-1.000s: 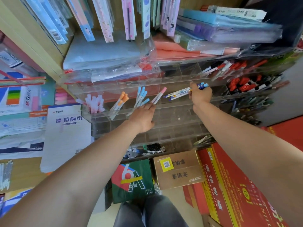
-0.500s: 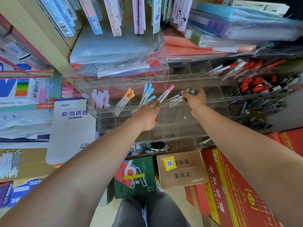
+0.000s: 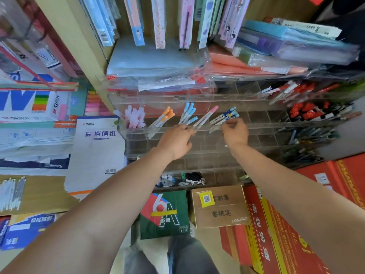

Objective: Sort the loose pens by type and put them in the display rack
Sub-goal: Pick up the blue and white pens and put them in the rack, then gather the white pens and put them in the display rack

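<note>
My right hand (image 3: 235, 133) is up at the clear display rack (image 3: 199, 155), fingers curled at the blue patterned pens (image 3: 226, 115). They lean in a compartment of the second row, but I can't tell whether I am pinching them or have let go. My left hand (image 3: 176, 140) rests on the rack's front rim, fingers bent beside the lower barrel of the pink-capped pen (image 3: 207, 115). Whether it grips that pen is also unclear.

Further left, each in its own slot, stand the blue-capped pens (image 3: 188, 113), the orange-capped pens (image 3: 166, 115) and a pale pink bunch (image 3: 135, 118).

I judge this as the placing step for the patterned pens, with sorting partly done. Next I should make sure they sit fully inside their own slot, apart from the pink-capped one, then free the hand for more loose pens.
</note>
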### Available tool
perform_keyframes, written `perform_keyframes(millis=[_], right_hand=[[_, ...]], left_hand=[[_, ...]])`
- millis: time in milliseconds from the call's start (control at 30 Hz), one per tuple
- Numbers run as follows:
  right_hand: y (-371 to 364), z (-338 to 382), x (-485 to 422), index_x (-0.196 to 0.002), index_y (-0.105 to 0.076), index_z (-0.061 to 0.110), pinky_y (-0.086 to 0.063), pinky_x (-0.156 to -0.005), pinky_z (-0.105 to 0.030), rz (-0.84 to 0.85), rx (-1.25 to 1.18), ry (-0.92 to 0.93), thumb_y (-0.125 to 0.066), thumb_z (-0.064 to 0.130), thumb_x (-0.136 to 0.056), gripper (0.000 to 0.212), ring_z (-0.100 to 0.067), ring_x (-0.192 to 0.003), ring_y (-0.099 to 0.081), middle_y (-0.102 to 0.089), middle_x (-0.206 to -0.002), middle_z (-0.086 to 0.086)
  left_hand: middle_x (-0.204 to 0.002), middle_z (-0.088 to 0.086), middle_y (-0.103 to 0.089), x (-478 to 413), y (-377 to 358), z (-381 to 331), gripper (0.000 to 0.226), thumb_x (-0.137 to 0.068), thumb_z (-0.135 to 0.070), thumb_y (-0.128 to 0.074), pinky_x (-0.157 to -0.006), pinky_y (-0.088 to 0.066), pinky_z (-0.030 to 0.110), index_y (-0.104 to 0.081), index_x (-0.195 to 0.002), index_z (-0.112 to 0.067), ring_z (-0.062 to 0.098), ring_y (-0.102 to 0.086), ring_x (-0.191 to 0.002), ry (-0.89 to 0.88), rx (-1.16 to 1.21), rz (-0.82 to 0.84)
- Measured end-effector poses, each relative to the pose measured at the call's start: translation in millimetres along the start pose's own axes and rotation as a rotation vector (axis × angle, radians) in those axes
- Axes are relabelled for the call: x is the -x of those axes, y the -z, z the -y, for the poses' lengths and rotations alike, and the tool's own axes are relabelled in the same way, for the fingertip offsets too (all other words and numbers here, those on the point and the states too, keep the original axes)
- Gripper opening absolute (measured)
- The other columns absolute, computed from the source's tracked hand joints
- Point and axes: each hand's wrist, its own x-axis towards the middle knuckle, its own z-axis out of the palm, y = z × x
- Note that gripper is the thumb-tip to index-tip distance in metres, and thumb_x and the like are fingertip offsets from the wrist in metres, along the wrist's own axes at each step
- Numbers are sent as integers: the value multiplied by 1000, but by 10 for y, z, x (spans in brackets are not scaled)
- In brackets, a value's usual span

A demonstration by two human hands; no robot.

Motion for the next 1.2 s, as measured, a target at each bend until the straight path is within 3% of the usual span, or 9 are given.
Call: perform_keyframes(millis=[133,233,333,467,600,733,833,1000,1200], right_hand=[[-395,94,516,-101,-61,14,-47,-68,-28,226,130,137,-58,20,-91,12,-18,-78,-60,-67,-90,-4],[-884,224,1025,-97,-64,14,-48,-68,-28,412,263,295,-58,18,-92,9,-18,-77,-62,-68,-87,-5],[-1510,383,1634,-95,-66,9,-50,-73,-35,504,390,442,-58,16,-91,12,-25,-78,-63,-68,-84,-9],[-2470,535,2539,-89,-67,19,-48,-60,-27,609,435,522,-60,12,-87,10,-17,-67,-60,-64,-75,4],[-3412,591,3408,-91,-68,16,-42,-48,-16,720,452,494,-57,11,-86,13,-22,-68,-61,-61,-71,9],[-4319,566,4045,-92,-64,22,-43,-72,-23,847,485,520,-57,8,-87,16,-16,-77,-57,-67,-94,-4],[-4892,523,4342,-108,-65,12,-40,-80,-21,938,560,546,-58,7,-88,22,-5,-77,-51,-62,-97,0],[-5758,426,4506,-119,-61,14,-48,-91,-35,1005,718,554,-60,15,-90,29,-23,-98,-62,-60,-121,-6],[-6558,300,4432,-133,-48,20,-46,-92,-34,1068,883,535,-56,20,-92,41,-27,-107,-58,-50,-132,-8]], left_hand=[[-124,-1,-60,442,51,366,27,-93,-16,-50,-85,-49,31,-63,-117,-17,18,-59,-106,31,46,-71],[-112,1,-66,934,63,815,22,-92,-19,-48,-71,-42,29,-64,-107,-18,22,-62,-97,98,34,-104],[-104,4,-66,1597,38,1429,21,-92,-19,-47,-70,-43,30,-63,-104,-17,28,-60,-96,181,33,-98],[-107,5,-65,2655,-40,2387,23,-93,-17,-47,-78,-47,34,-64,-107,-18,27,-59,-99,296,98,-25],[-93,4,-64,3684,-133,3309,13,-90,-14,-50,-73,-50,34,-63,-89,-16,26,-60,-90,379,122,40],[-107,7,-58,4413,-291,4155,22,-95,-17,-45,-81,-47,36,-59,-112,-15,26,-52,-101,493,80,106],[-119,10,-54,4770,-450,4682,31,-97,-20,-43,-88,-47,40,-52,-126,-12,27,-50,-108,600,167,145],[-136,11,-48,5119,-766,5395,43,-96,-22,-49,-97,-44,42,-44,-139,-14,29,-45,-124,730,266,178],[-135,12,-46,5255,-1049,6150,46,-95,-21,-48,-98,-42,41,-41,-141,-19,28,-42,-125,781,289,167]])
